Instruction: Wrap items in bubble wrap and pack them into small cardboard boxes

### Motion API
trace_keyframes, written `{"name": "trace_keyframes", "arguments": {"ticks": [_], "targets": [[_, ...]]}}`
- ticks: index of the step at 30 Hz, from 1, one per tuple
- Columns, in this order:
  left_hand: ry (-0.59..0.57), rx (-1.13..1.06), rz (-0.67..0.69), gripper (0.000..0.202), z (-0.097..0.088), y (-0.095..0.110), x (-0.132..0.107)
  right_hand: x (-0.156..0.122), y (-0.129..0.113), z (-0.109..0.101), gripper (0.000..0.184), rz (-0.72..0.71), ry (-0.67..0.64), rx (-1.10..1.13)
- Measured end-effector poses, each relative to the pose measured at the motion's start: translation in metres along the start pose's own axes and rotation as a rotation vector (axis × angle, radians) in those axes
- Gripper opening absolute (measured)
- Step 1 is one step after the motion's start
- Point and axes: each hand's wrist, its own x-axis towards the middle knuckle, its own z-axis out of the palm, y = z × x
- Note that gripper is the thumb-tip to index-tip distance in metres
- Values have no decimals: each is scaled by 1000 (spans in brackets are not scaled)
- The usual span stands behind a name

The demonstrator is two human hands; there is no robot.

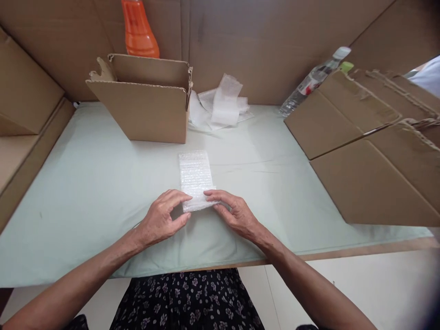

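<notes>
A flat, clear bubble wrap piece lies lengthwise on the cloth, its near end folded over into a thicker band. At the left side of that fold, my left hand has its index fingertip on top and its thumb at the near edge. My right hand grips the fold's right corner, with fingers on the upper face and the thumb low at the side. Whether anything is wrapped inside the fold, I cannot make out.
An open cardboard box stands behind the wrap, beside crumpled white packing sheets. Larger cardboard boxes fill the right side, a clear plastic bottle leaning behind them. An orange bottle is at the back. Pale green cloth covers the table.
</notes>
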Motion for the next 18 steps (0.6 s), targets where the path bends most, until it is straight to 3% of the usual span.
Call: {"name": "trace_keyframes", "arguments": {"ticks": [4, 6, 9, 12, 15, 18], "targets": [[-4, -9, -109, 15, 5, -5, -10, 1, 0, 2, 28, 17, -59, -25], [17, -11, -191, 13, 7, -4, -10, -2, -3, 2, 28, 12, 22, -134], [-5, -31, -298, 14, 4, 0, -3, -9, -10, 1, 28, -128, 200, -418], [-59, 9, -360, 21, 1, 0, 10, -9, -11, 5, 25, -300, 127, -649], [30, 125, -274, 26, 1, -4, 14, 1, -1, 12, 25, -332, 0, -729], [113, 240, -50, 33, 2, -6, 2, 10, 6, 13, 24, -274, -7, -655]]}}
